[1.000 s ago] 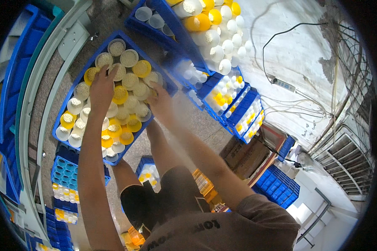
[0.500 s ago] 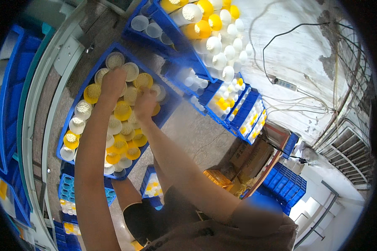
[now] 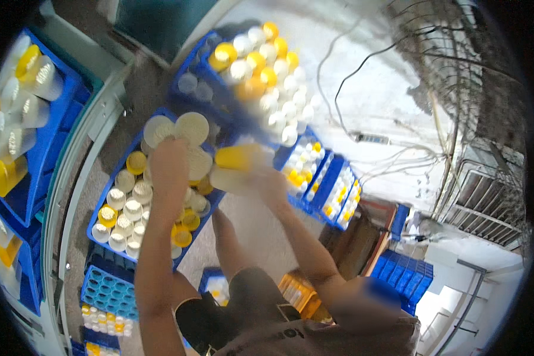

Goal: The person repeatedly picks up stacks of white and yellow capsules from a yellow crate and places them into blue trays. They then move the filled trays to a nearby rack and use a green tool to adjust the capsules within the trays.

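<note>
A blue crate [image 3: 95,216] in front of me holds many white and yellow plastic cups filled with small whitish pieces. At its far end, my left hand [image 3: 169,161] is closed around white cups [image 3: 191,128] that stand higher than the others; its fingers are partly hidden behind them. To the right, past the crate's edge, my right hand [image 3: 266,185] is closed on a yellow cup [image 3: 232,156] and a white cup [image 3: 226,179], both tipped sideways. Motion smears this hand and the cups' right ends.
A blue crate of cups [image 3: 199,62] stands at the far side, with more stacked crates [image 3: 314,184] along the wall. A metal rail [image 3: 101,127] and tilted blue crates [image 3: 47,160] are at left. A turquoise tray [image 3: 104,291] lies nearer; an orange crate [image 3: 296,293] sits at right.
My right hand has left the crate and moved right with a yellow and a white cup. My left hand has lifted cups above the rest. The view has shifted.
</note>
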### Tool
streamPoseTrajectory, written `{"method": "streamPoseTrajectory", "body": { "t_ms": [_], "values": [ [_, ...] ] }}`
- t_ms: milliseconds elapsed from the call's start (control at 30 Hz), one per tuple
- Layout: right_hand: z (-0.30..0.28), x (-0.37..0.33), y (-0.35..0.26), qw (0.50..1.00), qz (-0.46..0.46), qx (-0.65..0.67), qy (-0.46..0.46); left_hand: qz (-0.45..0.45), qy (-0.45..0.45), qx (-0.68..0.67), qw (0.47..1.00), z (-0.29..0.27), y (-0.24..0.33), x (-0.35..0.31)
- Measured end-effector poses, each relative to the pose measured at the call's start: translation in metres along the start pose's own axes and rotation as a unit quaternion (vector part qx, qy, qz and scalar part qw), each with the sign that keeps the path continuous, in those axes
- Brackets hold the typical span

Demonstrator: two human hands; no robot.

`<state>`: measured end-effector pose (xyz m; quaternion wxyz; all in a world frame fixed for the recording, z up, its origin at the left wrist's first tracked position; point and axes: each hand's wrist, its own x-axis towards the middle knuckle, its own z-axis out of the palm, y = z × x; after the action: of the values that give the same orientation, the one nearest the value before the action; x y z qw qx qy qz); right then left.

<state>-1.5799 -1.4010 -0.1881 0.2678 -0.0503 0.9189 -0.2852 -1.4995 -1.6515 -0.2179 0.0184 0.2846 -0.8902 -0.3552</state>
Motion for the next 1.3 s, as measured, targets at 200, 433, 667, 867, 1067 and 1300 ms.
{"method": "streamPoseTrajectory", "body": {
  "t_ms": [200,433,667,867,1067,1300],
  "values": [
    [-0.158,0.100,-0.054,0.979,-0.170,-0.112,0.019,-0.083,0.159,-0.134,0.975,0.015,0.103,0.063],
    [-0.213,0.284,-0.118,0.857,-0.405,-0.308,0.076,-0.128,0.243,-0.149,0.950,0.037,0.177,0.180],
    [-0.177,0.401,-0.119,0.818,-0.527,-0.224,-0.051,-0.152,0.260,-0.168,0.939,0.065,0.180,0.203],
    [-0.161,0.410,-0.126,0.803,-0.520,-0.289,-0.038,-0.106,0.283,-0.256,0.918,0.064,0.193,0.184],
    [-0.165,0.400,-0.142,0.797,-0.473,-0.360,-0.105,-0.138,0.266,-0.084,0.950,0.081,0.214,0.211],
    [-0.163,0.396,-0.129,0.786,-0.513,-0.332,-0.091,-0.250,0.192,-0.162,0.935,0.089,0.196,0.242]
  ]
}}
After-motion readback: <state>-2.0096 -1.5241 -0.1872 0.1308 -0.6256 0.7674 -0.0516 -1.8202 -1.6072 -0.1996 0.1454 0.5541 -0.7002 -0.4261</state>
